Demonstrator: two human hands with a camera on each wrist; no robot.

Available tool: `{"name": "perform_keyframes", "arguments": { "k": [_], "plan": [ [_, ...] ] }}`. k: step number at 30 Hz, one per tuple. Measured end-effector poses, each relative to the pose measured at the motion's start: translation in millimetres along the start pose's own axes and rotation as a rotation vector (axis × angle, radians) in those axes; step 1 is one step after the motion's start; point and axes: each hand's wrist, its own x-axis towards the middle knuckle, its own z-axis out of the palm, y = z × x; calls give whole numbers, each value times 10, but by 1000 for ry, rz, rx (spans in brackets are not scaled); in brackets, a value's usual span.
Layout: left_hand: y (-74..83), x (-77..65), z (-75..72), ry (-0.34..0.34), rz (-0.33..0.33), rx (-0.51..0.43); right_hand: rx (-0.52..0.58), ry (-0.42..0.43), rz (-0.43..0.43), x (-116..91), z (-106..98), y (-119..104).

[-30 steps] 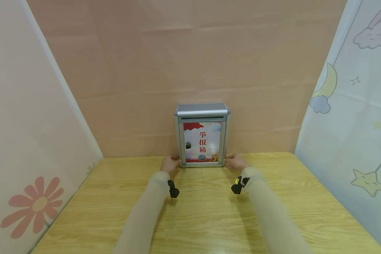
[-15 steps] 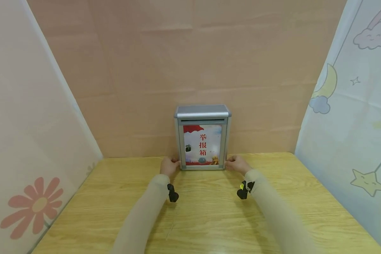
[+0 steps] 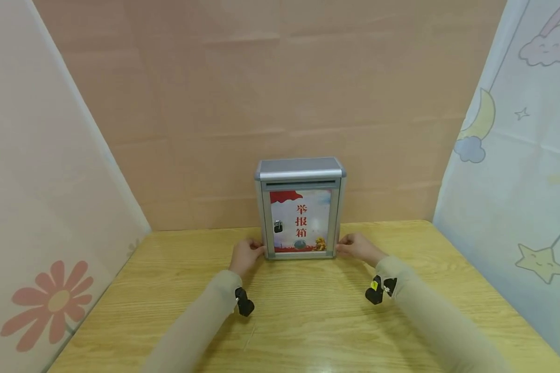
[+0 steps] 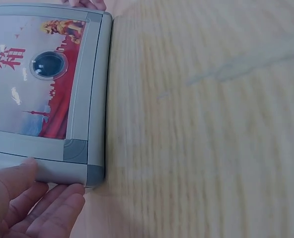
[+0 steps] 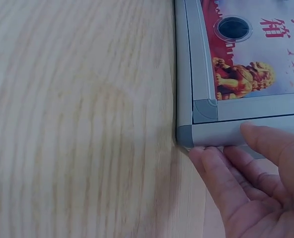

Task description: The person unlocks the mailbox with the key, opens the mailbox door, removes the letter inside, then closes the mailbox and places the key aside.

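Note:
A silver metal report box [image 3: 301, 223] stands upright on the wooden table near the back wall. Red characters, a slot under its top and a small padlock [image 3: 278, 226] mark its front. My left hand [image 3: 247, 255] grips the lower left side. In the left wrist view, that thumb lies on the side frame and the fingertips bend round toward the back. The lower right side is held by my right hand [image 3: 360, 248], its thumb on the frame and its fingers at the edge in the right wrist view. Some fingertips are hidden behind the box.
A wooden table [image 3: 303, 321] spreads out in front of the box. Pinkish cloth [image 3: 214, 103] hangs behind, with printed cloth panels [image 3: 504, 197] along the left and right sides. A pale scratch-like mark [image 3: 249, 336] shows on the tabletop.
The report box has come toward me, away from the back wall, with both hands on its lower sides. My forearms have spread further apart.

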Motion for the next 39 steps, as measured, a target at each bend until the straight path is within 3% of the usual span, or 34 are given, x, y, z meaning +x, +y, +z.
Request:
{"name": "perform_keyframes", "arguments": {
  "k": [14,29,34,39],
  "plan": [
    [-72,17,-26,-33,46,4,27,4,11,-42,20,21],
    [-60,55,-74,-91,-11,-85,96,1,41,-18,22,52],
    [-49,61,-87,-102,-29,-85,51,8,35,-10,25,43],
    [-62,69,-90,-107,-36,-98,-187,-1,55,-129,13,-223]
  ]
}}
